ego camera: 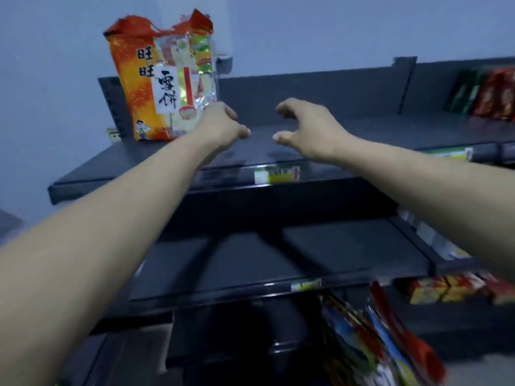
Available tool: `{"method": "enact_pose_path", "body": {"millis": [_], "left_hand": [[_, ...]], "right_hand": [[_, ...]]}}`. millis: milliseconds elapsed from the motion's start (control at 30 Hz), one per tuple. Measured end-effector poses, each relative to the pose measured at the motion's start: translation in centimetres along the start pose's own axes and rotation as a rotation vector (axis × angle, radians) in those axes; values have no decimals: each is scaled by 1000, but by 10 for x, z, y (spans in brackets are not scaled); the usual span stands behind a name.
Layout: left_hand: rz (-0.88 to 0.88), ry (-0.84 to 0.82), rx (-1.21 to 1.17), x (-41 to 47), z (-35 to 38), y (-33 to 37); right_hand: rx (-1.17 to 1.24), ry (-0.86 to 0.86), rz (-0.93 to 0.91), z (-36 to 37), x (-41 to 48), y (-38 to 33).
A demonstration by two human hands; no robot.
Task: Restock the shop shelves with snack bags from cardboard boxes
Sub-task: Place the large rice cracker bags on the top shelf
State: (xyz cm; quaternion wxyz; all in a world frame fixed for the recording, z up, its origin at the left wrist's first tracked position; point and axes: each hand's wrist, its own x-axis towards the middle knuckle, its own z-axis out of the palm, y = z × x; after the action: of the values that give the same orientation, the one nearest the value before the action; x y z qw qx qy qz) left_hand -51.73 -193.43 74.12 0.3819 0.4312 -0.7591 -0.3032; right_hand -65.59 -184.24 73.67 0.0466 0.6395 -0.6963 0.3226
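Observation:
An orange and clear snack bag (156,79) with black characters stands upright at the left end of the dark top shelf (117,165). My left hand (220,126) is just right of the bag's lower corner, fingers curled, touching or almost touching it; I cannot tell which. My right hand (303,129) hovers over the shelf's middle, fingers and thumb spread and curved, holding nothing.
Green and red packs (485,93) stand at the top shelf's right end. A second dark shelf (278,263) lies below. Lower right hold red-yellow boxes (446,291) and colourful bags (370,344). A price tag (277,174) sits on the top shelf's front edge.

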Motion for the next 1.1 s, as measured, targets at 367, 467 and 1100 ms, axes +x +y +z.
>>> {"method": "enact_pose_path", "body": {"millis": [367, 467, 1100], "left_hand": [[-213, -768, 143, -186, 223, -4], [-304, -849, 175, -215, 261, -25], [-676, -923, 155, -291, 316, -105]], "right_hand": [[-60, -358, 419, -9, -235, 161], [-66, -472, 507, 2, -276, 190], [-105, -875, 579, 63, -350, 240]]}}
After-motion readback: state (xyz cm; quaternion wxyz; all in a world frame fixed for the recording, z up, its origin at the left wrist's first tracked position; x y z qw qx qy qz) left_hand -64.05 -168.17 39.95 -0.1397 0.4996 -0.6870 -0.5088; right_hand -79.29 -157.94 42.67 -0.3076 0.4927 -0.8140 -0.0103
